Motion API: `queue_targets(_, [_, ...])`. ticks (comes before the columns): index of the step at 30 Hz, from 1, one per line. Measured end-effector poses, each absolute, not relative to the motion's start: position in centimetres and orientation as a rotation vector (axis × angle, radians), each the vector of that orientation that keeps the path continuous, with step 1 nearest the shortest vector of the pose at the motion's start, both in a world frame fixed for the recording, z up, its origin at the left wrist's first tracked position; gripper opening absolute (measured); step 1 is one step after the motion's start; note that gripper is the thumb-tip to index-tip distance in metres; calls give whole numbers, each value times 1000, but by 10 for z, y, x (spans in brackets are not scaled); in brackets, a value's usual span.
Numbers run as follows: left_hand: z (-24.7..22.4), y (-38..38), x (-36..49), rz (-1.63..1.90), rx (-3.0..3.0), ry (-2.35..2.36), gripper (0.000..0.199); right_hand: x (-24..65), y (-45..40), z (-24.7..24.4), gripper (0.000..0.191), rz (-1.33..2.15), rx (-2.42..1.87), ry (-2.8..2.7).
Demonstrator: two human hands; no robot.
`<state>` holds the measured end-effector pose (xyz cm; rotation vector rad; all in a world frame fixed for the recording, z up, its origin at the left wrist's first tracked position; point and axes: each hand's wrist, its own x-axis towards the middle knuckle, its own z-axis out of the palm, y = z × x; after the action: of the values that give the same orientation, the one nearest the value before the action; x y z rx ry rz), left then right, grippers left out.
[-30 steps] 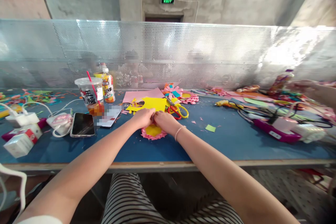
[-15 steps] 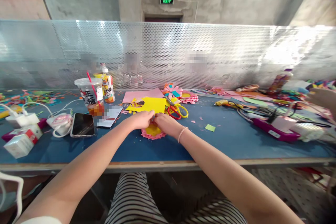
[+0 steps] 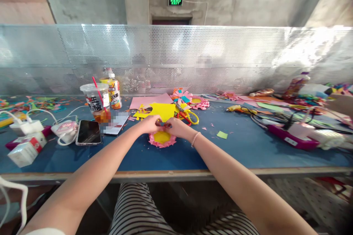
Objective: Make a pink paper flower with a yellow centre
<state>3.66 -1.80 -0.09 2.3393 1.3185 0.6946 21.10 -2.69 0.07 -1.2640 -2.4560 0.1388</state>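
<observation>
Head view gives us the blue table point(image 3: 226, 158), with a pink sheet point(image 3: 150, 100) at its far side and a cut yellow sheet point(image 3: 163, 111) overlapping its near edge. Our left hand point(image 3: 150, 125) and right hand point(image 3: 178, 128) come in from either side, just short of the yellow sheet; scissors point(image 3: 194, 116) lie just beyond the right. Between and slightly below them, on our side, the pink paper flower point(image 3: 162, 138) lies on the table, yellow centre up. It is round, so we see no long axis, and neither hand is clearly nearer. Our fingers point(image 3: 168, 122) bend inward, tips close together at its far rim; we cannot tell whether they pinch the paper or merely touch it.
</observation>
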Motion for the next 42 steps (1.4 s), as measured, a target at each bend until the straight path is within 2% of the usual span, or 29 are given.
queue_targets(6, [-2, -19, 39, 693, 2283, 1224, 33, 208, -30, 1, 15, 216, -1241, -2408])
queue_targets(10, [6, -20, 41, 787, 2240, 1198, 28, 210, -29, 6, 15, 284, -1167, -2290])
queue_targets(21, [20, -29, 45, 1062, 2069, 1189, 29, 211, -36, 19, 13, 190, -983, -2037])
queue_targets(30, [17, -36, 60, 1307, 1910, 1119, 17, 216, -38, 22, 17, -160, -820, -2097])
queue_targets(38, [15, -34, 63, 1350, 1655, 1097, 21, 216, -39, 23, 23, -447, -788, -2222])
queue_targets(42, [13, -31, 60, 1398, 1558, 1042, 20, 214, -41, 22, 27, -451, -765, -2222])
